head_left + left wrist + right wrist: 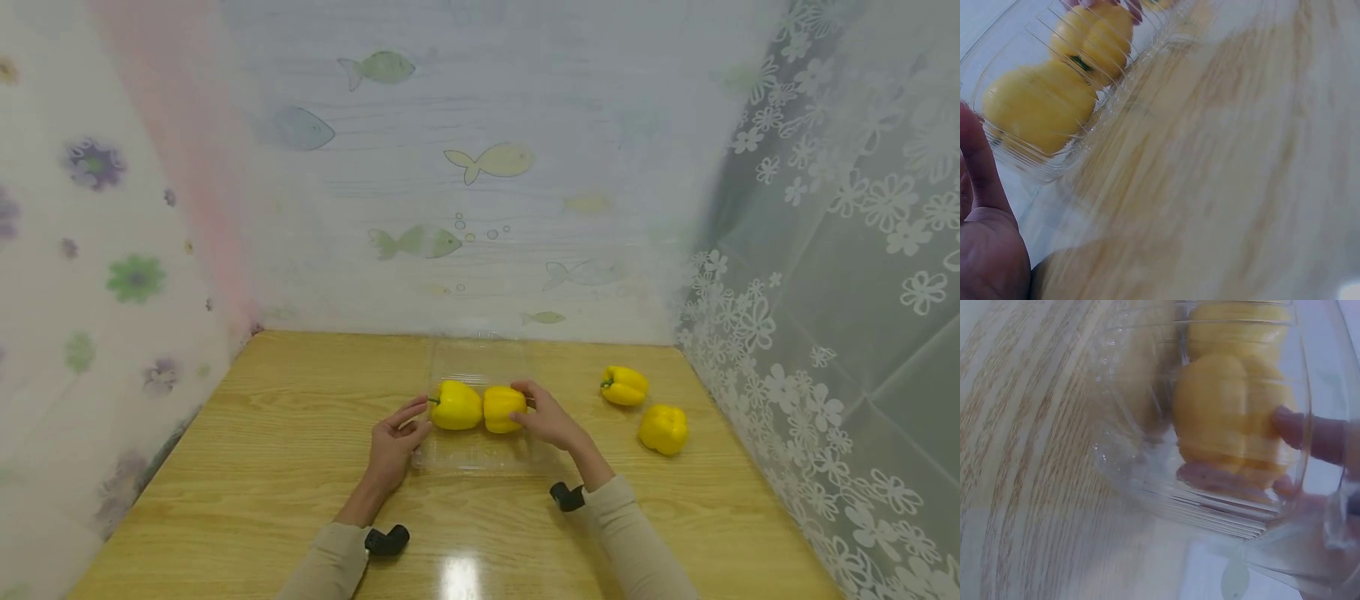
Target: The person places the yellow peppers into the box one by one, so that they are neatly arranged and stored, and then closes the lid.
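Observation:
Two yellow bell peppers sit side by side in a clear plastic container (472,458) on the table. The right hand (551,419) reaches in over the container's right side and holds the right-hand bell pepper (502,409) between thumb and fingers. In the right wrist view, those fingers show through the clear wall around the pepper (1213,412). The left hand (392,442) is at the container's left side, beside the left-hand bell pepper (457,406), whose green stem points toward it. In the left wrist view, the thumb (982,169) is extended near the container's corner; contact is hard to tell.
Two more yellow bell peppers, one (625,387) farther back and one (663,429) nearer, lie on the wooden table (300,400) to the right. The container's clear lid (480,358) lies back behind it. Patterned curtains stand behind and on both sides.

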Motion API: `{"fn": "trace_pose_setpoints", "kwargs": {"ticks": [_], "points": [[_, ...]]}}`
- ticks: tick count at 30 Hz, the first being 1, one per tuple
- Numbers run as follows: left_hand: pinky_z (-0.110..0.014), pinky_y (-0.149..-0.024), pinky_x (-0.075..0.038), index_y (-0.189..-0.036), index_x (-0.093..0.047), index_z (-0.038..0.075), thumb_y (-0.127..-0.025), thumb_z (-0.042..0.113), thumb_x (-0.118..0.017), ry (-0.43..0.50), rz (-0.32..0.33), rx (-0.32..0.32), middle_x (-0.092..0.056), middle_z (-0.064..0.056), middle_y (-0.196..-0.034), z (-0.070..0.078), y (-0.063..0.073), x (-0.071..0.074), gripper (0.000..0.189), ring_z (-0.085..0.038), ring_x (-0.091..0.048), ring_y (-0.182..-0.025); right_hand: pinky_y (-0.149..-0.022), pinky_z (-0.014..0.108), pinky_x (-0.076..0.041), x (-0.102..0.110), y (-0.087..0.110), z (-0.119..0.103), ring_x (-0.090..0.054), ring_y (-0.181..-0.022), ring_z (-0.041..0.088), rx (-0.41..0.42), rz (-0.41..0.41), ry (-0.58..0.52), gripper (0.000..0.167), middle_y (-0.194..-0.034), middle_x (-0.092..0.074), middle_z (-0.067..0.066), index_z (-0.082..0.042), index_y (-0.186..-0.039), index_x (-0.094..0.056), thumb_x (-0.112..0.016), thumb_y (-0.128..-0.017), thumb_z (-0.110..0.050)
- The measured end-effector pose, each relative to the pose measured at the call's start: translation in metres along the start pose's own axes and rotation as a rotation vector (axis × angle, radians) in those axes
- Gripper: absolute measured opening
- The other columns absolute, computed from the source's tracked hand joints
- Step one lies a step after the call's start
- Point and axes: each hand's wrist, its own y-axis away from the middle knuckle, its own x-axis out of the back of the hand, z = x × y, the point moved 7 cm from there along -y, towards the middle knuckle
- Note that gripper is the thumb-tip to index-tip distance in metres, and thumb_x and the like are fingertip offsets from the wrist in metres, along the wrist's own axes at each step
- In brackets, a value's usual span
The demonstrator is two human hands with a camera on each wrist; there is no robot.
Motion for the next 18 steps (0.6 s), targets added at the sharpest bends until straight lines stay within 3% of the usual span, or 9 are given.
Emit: {"fn": "trace_pose_setpoints", "kwargs": {"ticks": [18], "points": [[-0.016,-0.050,-0.046,-0.130,-0.062,-0.013,-0.090,-0.007,-0.071,0.013,-0.010,-0.011,-0.053,-0.020,-0.148,0.0001,-0.0005,-0.0008,0.042,-0.007,-0.062,-0.081,-0.095,0.047,-0.056,0.0015,0.0007,0.0021,-0.037,-0.144,0.045,-0.007,-0.029,-0.062,0.055,-0.156,-0.038,0.027,0.003,-0.152,-0.040,-0.060,-0.101,-0.004]]}}
